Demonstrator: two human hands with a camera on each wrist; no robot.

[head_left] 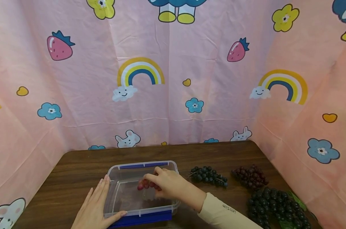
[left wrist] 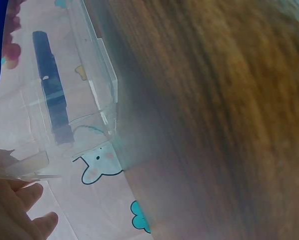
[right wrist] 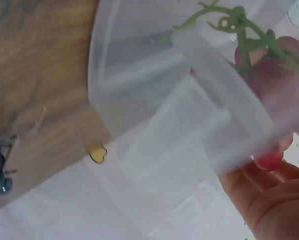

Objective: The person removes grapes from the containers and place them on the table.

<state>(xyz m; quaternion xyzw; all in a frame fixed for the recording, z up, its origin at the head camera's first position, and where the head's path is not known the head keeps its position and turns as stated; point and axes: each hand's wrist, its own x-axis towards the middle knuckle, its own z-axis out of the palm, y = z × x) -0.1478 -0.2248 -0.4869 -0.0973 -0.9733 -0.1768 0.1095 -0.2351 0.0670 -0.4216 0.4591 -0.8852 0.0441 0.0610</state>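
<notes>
A clear plastic food container [head_left: 144,211] with blue clip strips sits on the table. My left hand [head_left: 97,202] rests against its left side, fingers straight and thumb along the front rim; in the left wrist view, fingers [left wrist: 27,200] show beside the clear wall. My right hand [head_left: 168,184] reaches over the container and holds a small bunch of red grapes [head_left: 145,184] inside its outline. Through the cloudy plastic in the right wrist view, the green stem [right wrist: 242,25] shows above the red grapes [right wrist: 269,159].
To the container's right lies a bunch of dark grapes [head_left: 207,175], with a dark red bunch [head_left: 250,176] beyond it. A larger black bunch [head_left: 275,205] with green leaves is at the front right. Patterned pink cloth [head_left: 173,127] surrounds the wooden table [head_left: 84,165].
</notes>
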